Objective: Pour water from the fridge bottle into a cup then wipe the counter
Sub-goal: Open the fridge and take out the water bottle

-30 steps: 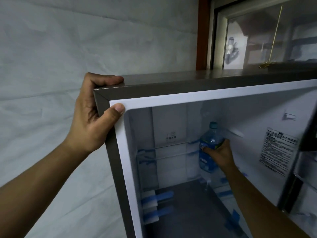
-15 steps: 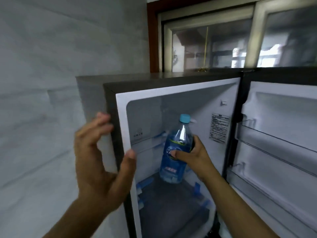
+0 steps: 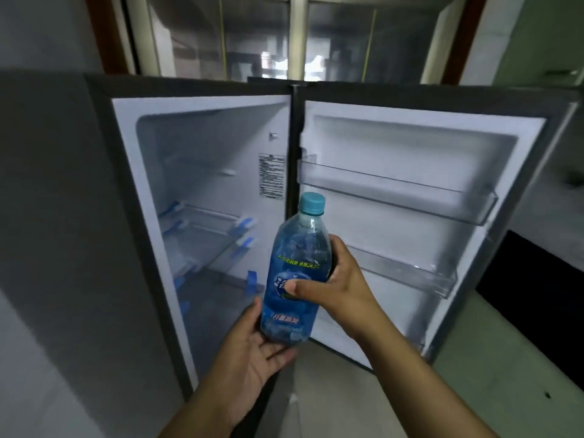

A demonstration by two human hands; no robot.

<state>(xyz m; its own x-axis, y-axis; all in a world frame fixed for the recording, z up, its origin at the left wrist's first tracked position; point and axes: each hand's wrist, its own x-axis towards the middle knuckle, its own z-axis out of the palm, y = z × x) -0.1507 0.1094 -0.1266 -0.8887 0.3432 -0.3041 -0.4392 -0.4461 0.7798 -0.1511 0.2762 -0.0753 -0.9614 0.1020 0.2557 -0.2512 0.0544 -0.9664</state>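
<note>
Clearly fetch step in hand: bottle (image 3: 295, 273) was out of fridge (image 3: 202, 191), upright, cap on, at frame centre. Right hand (image 3: 339, 287) wrapped around its middle from 3 o'clock, thumb across label. Left hand (image 3: 252, 349) lay flat and open under base at 7 o'clock, touching, not clasping. Door (image 3: 420, 197) stood wide at 2 o'clock. No cup in view. Next likely: shut door, carry bottle to counter, uncap.
</note>
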